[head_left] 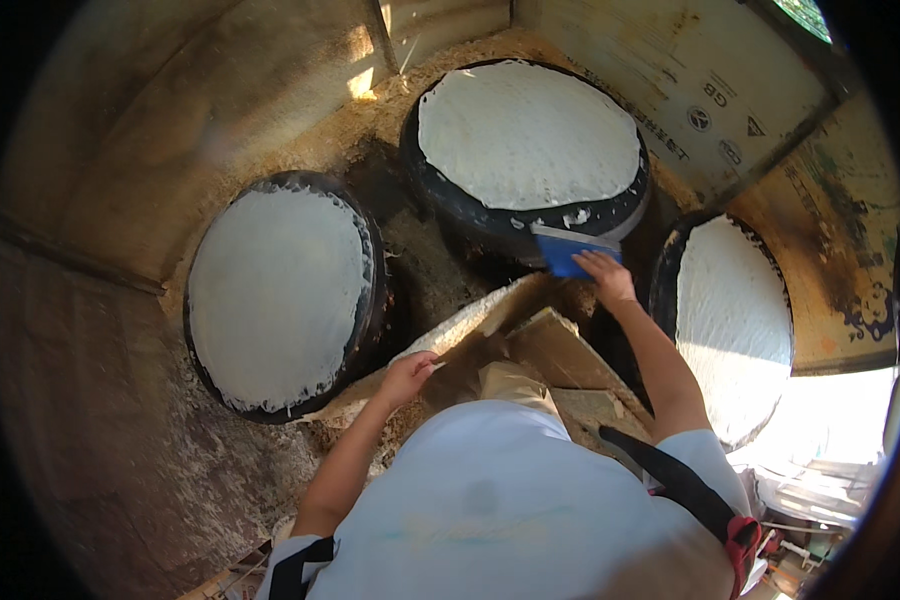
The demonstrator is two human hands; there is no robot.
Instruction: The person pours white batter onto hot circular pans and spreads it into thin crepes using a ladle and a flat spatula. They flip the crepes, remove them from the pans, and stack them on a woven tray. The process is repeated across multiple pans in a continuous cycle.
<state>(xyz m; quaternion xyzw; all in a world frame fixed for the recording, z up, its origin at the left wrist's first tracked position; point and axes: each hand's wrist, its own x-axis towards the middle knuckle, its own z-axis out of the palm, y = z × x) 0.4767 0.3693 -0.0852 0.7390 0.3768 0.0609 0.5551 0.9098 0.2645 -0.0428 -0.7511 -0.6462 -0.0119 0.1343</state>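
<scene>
My right hand (608,278) is closed on a blue scraper (562,255) with a pale straight edge. The scraper lies against the near rim of the far round black griddle (440,195). A thin white sheet of batter (530,135) covers that griddle's top, and small white scraps (576,217) sit on the dark rim below it. Closer to me, my left hand (408,378) is pinched beside the upright board (475,318). A small pale bit shows at its fingertips, too small to name.
Two more black griddles, one at the left (370,330) and one at the right (667,270), carry white sheets too. Wooden boards (560,352) stand between me and the griddles. Stained panels (710,90) wall the space around. At lower right lies a bright white surface (830,430).
</scene>
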